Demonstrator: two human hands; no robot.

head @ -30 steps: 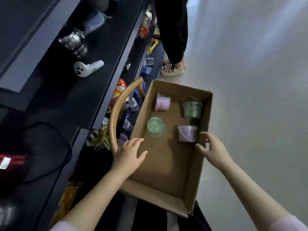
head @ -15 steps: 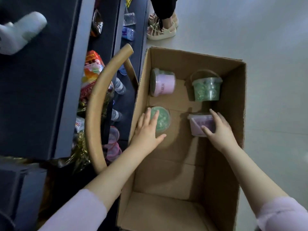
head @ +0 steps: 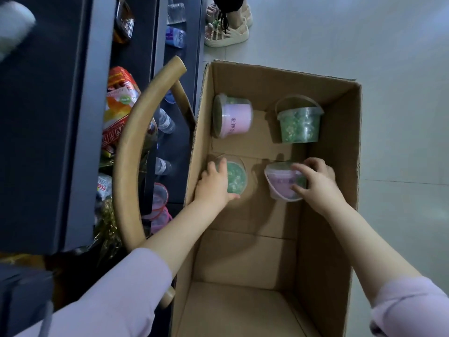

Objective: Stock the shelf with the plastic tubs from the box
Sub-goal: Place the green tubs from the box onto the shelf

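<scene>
An open cardboard box (head: 335,215) stands on the floor with several plastic tubs on its bottom. My left hand (head: 213,183) grips a clear tub of green beads (head: 237,177) near the box's left wall. My right hand (head: 315,181) grips a pink-labelled tub (head: 281,183) to its right, fingers curled over its top. Farther back, a pink tub (head: 237,116) lies on its side and a green tub with a handle (head: 300,125) stands upright. The dark shelf (head: 80,142) runs along the left.
A curved wooden chair back (head: 131,152) stands between the shelf and the box. Lower shelf levels hold snack bags (head: 119,105), water bottles (head: 166,122) and pink-rimmed cups (head: 159,203). Another person's sandalled feet (head: 228,30) stand on the grey floor beyond the box.
Both hands reached down into the box and closed round a tub each: the left on the green one, the right on the pink-labelled one. The view moved closer over the box.
</scene>
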